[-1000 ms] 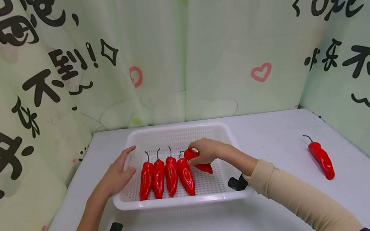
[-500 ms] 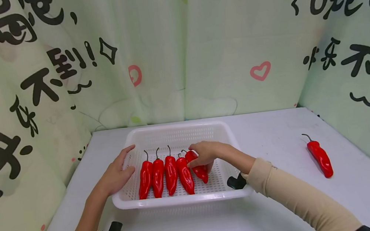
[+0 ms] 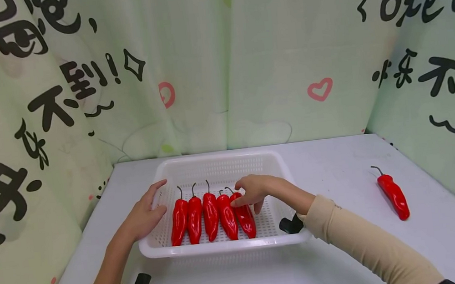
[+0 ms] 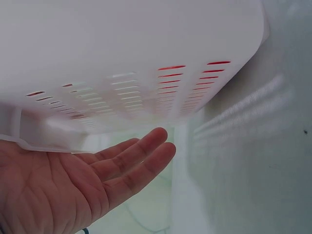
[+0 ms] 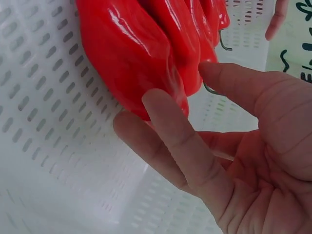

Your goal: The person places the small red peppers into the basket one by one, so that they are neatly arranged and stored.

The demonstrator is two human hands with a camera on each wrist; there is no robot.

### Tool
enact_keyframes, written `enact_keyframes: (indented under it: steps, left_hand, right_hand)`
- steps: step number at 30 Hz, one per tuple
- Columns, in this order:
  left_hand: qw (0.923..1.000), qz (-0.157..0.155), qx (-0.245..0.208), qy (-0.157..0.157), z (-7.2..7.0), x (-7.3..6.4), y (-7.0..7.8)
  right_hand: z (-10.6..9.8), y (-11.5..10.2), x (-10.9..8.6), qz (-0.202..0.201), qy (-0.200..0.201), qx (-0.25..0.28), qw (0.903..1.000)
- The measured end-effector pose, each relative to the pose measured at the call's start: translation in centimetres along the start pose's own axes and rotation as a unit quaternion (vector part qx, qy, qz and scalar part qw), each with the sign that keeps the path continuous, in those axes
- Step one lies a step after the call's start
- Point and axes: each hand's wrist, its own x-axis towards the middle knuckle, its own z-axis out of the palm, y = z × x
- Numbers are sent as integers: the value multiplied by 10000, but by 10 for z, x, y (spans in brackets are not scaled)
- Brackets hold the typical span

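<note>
Several red chili peppers (image 3: 211, 214) lie side by side in a white perforated plastic basket (image 3: 229, 246), stems toward the far side. Over the stem end of the rightmost pepper (image 3: 246, 222) is my right hand (image 3: 253, 189). In the right wrist view its fingers (image 5: 168, 122) are spread and loosely extended, the tips at the pepper's end and the thumb close to the neighbouring one. My left hand (image 3: 146, 217) rests at the basket's left rim, thumb over the edge. From the left wrist, the fingers (image 4: 141, 168) show straight beside the basket's outer wall.
Another red chili pepper (image 3: 394, 195) lies on the white table (image 3: 337, 168) to the right of the basket. A pale green curtain (image 3: 269, 65) with black writing hangs behind the table and along both sides.
The rightmost pepper has gone from slanted in my right hand's grip to lying in line with the others. The right hand's fingers have loosened from it. My left hand has stayed put.
</note>
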Motion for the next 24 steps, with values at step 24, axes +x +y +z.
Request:
enact_keyframes:
  steps: [24]
  left_hand:
    - [10000,25,2,24,2,0,-2]
  right_hand:
    - [-41,17,-39,-1379,1527,350,9780]
